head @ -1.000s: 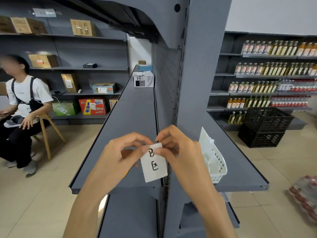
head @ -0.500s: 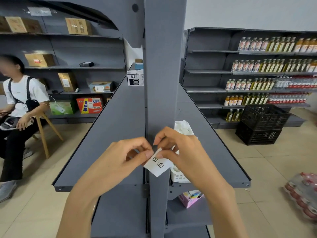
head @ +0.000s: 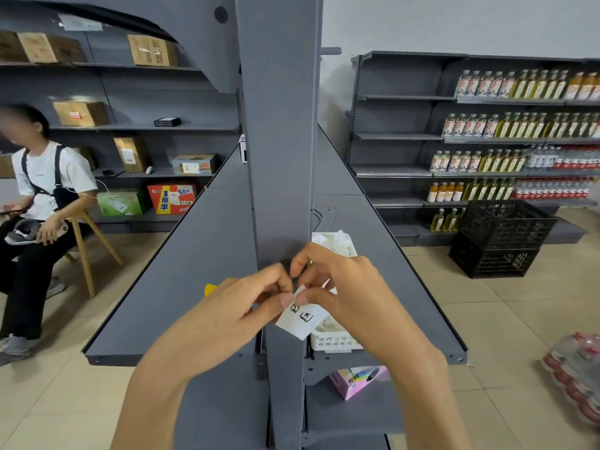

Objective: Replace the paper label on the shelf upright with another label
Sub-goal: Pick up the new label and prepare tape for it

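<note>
A small white paper label (head: 300, 318) with black handwritten characters hangs tilted in front of the grey shelf upright (head: 279, 141), at about the height of the middle shelf boards. My left hand (head: 240, 306) and my right hand (head: 341, 287) both pinch the label's top edge between thumb and forefinger, fingertips nearly touching. The upright's face above my hands is bare, with no label on it. A bit of yellow (head: 209, 289) shows behind my left hand; I cannot tell what it is.
A white plastic basket (head: 334, 342) with paper in it sits on the right shelf board (head: 406, 287). A pink box (head: 357, 380) lies on the lower board. A person sits on a wooden chair (head: 87, 251) at left. Black crates (head: 500, 241) and bottle shelves stand at right.
My view has swung left to face the upright head-on. The label, held upright and flat a second ago, is now tilted, still pinched by both hands.
</note>
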A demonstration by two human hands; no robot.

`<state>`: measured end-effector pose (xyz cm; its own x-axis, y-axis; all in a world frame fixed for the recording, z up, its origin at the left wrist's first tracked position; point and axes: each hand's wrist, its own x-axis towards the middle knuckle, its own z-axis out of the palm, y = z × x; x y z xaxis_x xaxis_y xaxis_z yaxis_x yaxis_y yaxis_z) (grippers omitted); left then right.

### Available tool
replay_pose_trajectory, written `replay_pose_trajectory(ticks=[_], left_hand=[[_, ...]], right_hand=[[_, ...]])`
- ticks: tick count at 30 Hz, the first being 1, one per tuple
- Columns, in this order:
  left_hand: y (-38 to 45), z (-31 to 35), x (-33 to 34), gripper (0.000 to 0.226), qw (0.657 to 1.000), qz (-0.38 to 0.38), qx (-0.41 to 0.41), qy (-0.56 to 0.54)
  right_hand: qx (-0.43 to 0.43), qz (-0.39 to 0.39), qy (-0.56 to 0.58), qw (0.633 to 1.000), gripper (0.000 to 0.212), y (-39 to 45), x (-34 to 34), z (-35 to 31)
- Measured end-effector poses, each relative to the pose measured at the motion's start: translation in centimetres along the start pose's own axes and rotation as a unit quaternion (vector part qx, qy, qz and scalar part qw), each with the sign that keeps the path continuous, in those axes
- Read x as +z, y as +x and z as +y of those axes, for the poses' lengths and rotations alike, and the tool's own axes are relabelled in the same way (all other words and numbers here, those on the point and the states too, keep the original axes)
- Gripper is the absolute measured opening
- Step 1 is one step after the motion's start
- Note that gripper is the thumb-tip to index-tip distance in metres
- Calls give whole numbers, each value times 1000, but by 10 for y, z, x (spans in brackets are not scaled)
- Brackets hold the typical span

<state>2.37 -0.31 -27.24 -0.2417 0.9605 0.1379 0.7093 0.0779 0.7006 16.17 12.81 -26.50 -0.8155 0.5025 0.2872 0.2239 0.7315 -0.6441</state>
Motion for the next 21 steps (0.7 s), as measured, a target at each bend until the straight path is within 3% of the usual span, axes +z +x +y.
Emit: replay_pose_trajectory(ticks=[8,21], left_hand=[[2,-1,2,14,1000,4,3,19],[2,3,3,17,999,-6,12,48]], right_hand=[[-9,-6,-8,1000,34,0,-1,1],[-15,-8,-13,1000,27,1,-1,5]])
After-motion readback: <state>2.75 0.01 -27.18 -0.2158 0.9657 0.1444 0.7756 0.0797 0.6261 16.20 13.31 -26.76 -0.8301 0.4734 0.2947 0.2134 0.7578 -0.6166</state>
